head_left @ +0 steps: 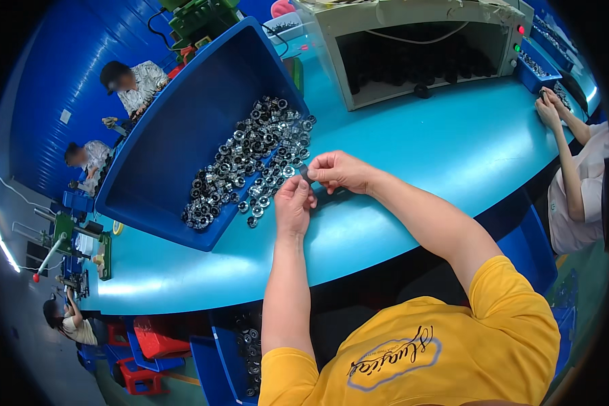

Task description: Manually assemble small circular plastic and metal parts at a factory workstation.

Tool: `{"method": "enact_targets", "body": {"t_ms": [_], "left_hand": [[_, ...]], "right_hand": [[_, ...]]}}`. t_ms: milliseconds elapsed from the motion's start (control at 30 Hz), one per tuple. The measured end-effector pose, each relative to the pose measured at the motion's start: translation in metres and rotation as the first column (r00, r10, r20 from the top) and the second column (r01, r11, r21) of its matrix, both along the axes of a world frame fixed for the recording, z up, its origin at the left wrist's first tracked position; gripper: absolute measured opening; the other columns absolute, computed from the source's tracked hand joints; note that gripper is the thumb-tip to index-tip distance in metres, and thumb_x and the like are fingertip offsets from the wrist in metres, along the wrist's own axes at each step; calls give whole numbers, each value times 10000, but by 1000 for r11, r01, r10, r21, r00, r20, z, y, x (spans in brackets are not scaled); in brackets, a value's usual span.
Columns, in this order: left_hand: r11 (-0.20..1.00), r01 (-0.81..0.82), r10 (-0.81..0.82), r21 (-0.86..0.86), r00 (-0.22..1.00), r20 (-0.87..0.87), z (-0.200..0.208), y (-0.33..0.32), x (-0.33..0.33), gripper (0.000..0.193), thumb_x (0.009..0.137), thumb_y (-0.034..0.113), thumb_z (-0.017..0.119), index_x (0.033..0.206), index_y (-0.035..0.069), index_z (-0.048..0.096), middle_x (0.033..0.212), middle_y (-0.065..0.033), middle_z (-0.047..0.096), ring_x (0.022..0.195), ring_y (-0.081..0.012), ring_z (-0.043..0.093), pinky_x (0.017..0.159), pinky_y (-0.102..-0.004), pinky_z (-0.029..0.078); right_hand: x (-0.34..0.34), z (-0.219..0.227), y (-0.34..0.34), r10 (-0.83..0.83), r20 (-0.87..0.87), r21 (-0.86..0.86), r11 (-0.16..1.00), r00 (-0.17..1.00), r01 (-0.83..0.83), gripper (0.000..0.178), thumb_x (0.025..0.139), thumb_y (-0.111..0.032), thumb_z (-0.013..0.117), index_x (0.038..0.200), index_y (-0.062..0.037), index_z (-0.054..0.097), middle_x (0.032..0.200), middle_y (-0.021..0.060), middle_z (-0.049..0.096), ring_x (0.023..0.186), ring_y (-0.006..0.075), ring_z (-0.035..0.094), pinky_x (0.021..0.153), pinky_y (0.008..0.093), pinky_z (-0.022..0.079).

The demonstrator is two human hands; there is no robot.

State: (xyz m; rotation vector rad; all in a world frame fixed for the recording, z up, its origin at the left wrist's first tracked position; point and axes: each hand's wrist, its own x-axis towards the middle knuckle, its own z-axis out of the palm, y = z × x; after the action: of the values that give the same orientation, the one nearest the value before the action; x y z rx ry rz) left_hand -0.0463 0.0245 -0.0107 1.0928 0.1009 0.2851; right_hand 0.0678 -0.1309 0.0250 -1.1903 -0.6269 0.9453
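While fingers [323, 164] pinch | dark piece [305, 173] | long axis steep | top tilting left

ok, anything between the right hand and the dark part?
Nothing visible: the right hand pinches the dark part, with the left hand on it too. The loose shiny parts lie beyond, not between.

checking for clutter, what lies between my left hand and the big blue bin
Loose, shiny round parts on the turquoise table, shown in the head view.
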Motion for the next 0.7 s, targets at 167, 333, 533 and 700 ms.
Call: {"method": "enact_targets", "body": {"t_ms": [167, 333, 533, 700], "left_hand": [[1000, -1, 1, -12, 1000, 0, 0, -1, 0, 191, 982, 220, 663, 1036, 36, 652, 761, 6, 581, 648, -89, 520, 554, -241, 435], [1000, 5, -5, -29, 1000, 3, 1, -2, -1, 157, 986, 175, 653, 1057, 35, 669, 789, 9, 603, 656, -80, 520, 566, -237, 445], [999, -46, 47, -12, 999, 18, -4, 3, -2, 165, 977, 172, 667, 1079, 42, 663, 846, 5, 633, 689, -81, 547, 575, -237, 454], [991, -133, 133, -29, 991, -16, 17, -12, -4, 229, 976, 200, 673, 1129, 32, 655, 875, -10, 644, 724, -98, 592, 593, -238, 480]], "right_hand": [[3, 2, -1, -7, 279, 11, 1000, 960, 4, 219, 912, -281, 744, 912, -83, 650, 809, -25, 625, 712, 78, 583, 590, 246, 502], [-1, 8, -1, -53, 451, -40, 996, 891, 79, 227, 929, -254, 719, 922, -57, 608, 816, -1, 620, 704, 95, 580, 579, 257, 514], [-9, 18, -2, -82, 588, -22, 993, 805, 117, 194, 951, -210, 677, 955, -30, 603, 850, 26, 604, 702, 104, 574, 582, 265, 522], [0, 7, -7, 16, 438, -34, 999, 899, -1, 175, 976, -196, 643, 1042, -34, 634, 849, 9, 600, 701, 93, 574, 608, 253, 519]]}}
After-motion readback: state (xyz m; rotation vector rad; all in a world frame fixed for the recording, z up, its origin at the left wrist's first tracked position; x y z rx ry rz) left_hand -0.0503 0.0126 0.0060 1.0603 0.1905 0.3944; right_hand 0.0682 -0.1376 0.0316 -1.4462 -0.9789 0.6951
